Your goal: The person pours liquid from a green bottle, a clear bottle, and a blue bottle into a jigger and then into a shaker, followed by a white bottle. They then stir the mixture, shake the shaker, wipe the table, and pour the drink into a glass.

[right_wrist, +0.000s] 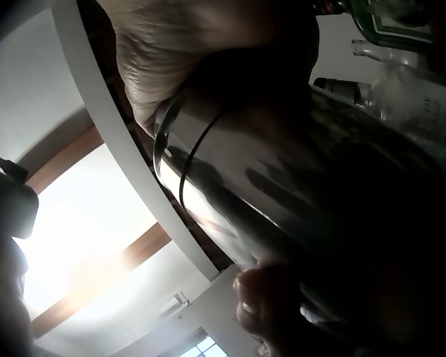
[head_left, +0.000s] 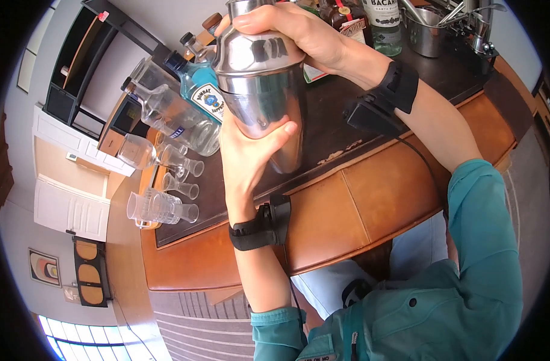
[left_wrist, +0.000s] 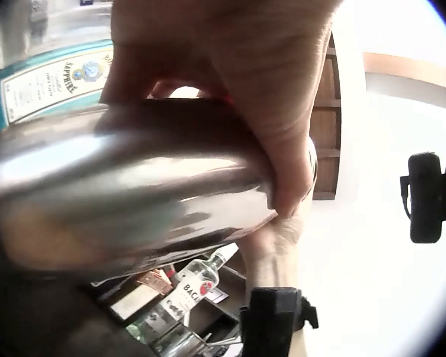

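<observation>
Both hands clasp one steel shaker (head_left: 263, 84), lifted above the bar top (head_left: 371, 138); right hand (head_left: 293, 33) wraps the cap end, left hand (head_left: 248, 153) cups the base; its long axis runs between the two grips, nearly upright.

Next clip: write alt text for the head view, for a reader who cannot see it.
Two hands hold a steel cocktail shaker above a dark bar top: the left hand grips its body from below, and the right hand clasps its lid end. Behind it stand a blue gin bottle and clear glasses.
</observation>
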Tool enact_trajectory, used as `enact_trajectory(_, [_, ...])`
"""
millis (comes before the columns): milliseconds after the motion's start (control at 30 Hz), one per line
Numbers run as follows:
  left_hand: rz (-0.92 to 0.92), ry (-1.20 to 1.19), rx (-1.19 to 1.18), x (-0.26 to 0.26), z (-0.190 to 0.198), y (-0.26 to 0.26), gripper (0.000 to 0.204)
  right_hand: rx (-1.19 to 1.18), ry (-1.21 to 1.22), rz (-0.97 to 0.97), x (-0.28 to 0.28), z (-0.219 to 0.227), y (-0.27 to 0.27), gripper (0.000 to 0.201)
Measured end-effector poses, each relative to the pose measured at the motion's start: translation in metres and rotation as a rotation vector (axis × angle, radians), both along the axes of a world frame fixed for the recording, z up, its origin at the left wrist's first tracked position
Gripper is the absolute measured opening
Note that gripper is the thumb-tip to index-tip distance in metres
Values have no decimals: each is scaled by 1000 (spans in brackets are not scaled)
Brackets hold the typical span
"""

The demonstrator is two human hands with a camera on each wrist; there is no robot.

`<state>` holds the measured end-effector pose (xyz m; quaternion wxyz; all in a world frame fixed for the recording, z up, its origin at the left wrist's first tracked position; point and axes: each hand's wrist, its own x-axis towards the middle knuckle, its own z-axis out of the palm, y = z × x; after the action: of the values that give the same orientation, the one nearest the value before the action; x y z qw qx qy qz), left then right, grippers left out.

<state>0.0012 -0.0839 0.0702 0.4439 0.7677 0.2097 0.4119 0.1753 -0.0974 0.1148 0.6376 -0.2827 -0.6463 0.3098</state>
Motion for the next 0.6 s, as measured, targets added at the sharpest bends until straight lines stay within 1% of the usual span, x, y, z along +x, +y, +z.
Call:
enact_trajectory(33, [-38,-15,-69,0,1,-2,66,-32,52,53,-1,1,2,41])
enact_trajectory(67, [-71,-30,-138,-1,1,-2,66,-32,45,56,-1,1,3,41])
enact_trajectory(100, [-108,-25,-176,-3,-1,1,65,-49,59,66,0,1,3,40])
enact_trajectory(133, [-100,-29,-180,-4,-2,2,65,-70,75,78,0,0,3,38])
enact_trajectory(167, [-138,-7,-207,-4,-2,2,66,-25,75,89,-2,-1,0,37])
enact_trajectory(200, [-177,14,-235,-4,-2,4,66,-40,63,122,-1,0,-2,34])
enact_trajectory(267, [-192,54,-237,-4,-1,5,68,-108,74,262,10,3,2,34])
enact_trajectory(300, [-192,48,-240,-3,-2,5,69,-91,-19,237,12,2,3,38])
enact_trajectory(367, [-204,16,-235,-2,-4,4,71,-96,-5,236,11,2,3,36])
enact_trajectory(533, [-197,36,-240,-3,-6,6,72,-138,-3,245,9,4,1,34])
enact_trajectory(600, [-178,47,-234,-2,-6,5,71,-173,-29,133,8,5,-1,34])
